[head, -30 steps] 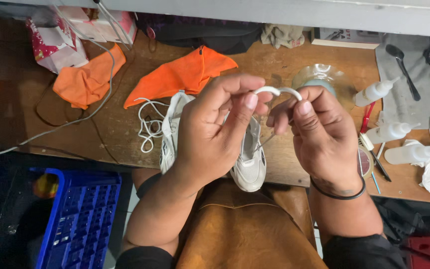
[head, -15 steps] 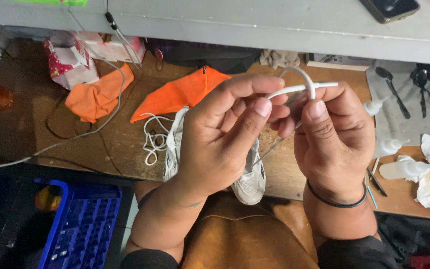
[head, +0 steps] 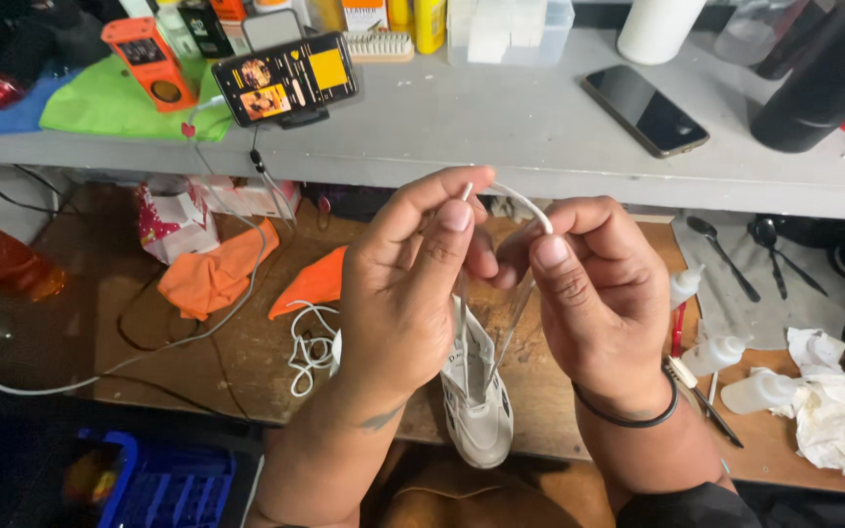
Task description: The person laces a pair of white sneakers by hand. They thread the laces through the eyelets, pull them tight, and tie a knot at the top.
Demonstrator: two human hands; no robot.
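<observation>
My left hand (head: 398, 284) and my right hand (head: 589, 293) are raised together in front of me, both pinching a white shoelace (head: 520, 203) that arcs between their fingertips. Below the hands a white sneaker (head: 478, 403) lies at the front edge of the wooden bench, mostly hidden by my left hand. Thin strands run down from my fingers toward the shoe. A second loose white lace (head: 305, 347) lies coiled on the bench left of the shoe.
Orange cloths (head: 215, 274) lie on the wooden bench (head: 246, 362). White squeeze bottles (head: 711, 355), crumpled tissue (head: 838, 406) and spoons (head: 726, 252) are at the right. A grey shelf (head: 501, 127) above carries two phones, an orange device, bottles. A blue crate (head: 163, 484) stands lower left.
The view has tilted up, revealing the shelf top. Both hands stayed on the lace and drew closer, the lace loop between them now smaller.
</observation>
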